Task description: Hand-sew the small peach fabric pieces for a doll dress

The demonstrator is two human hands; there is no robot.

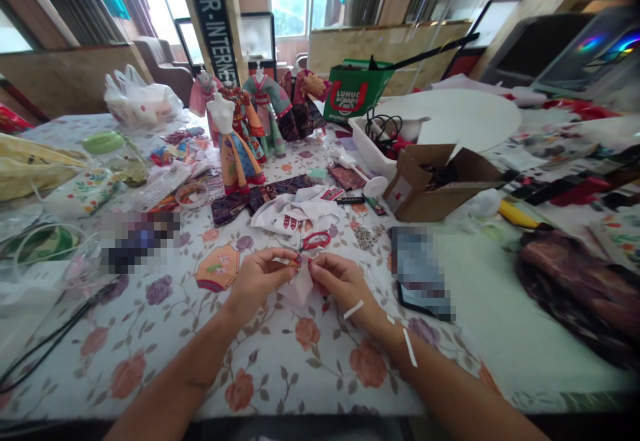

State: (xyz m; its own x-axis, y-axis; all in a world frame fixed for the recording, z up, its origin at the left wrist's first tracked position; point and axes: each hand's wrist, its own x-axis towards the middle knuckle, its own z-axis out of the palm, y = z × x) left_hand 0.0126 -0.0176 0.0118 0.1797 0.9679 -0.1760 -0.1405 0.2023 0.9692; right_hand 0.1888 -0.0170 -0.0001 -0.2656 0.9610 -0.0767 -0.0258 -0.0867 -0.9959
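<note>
Between my two hands hangs a small piece of pale pink cloth (299, 288), pinched along its upper edge. My left hand (263, 273) is closed on its left side, thumb against fingertips, with a bit of darker trim showing there. Closed on the right side is my right hand (343, 281); strips of white tape stick to that wrist and forearm. Red-handled scissors (316, 240) lie just beyond the fingertips, by a crumpled white printed bag (297, 214). To the left, an orange embroidered cloth piece (218, 268) lies flat on the flowered tablecloth (195, 354).
Small dressed mannequins (235, 138) stand at the back centre. A cardboard box (433, 181), a white bin (375, 144) and a green bag (355, 91) occupy the back right. A phone (420, 274) lies right of my hands, near small beads (366, 236). Cables (60, 334) run along the left.
</note>
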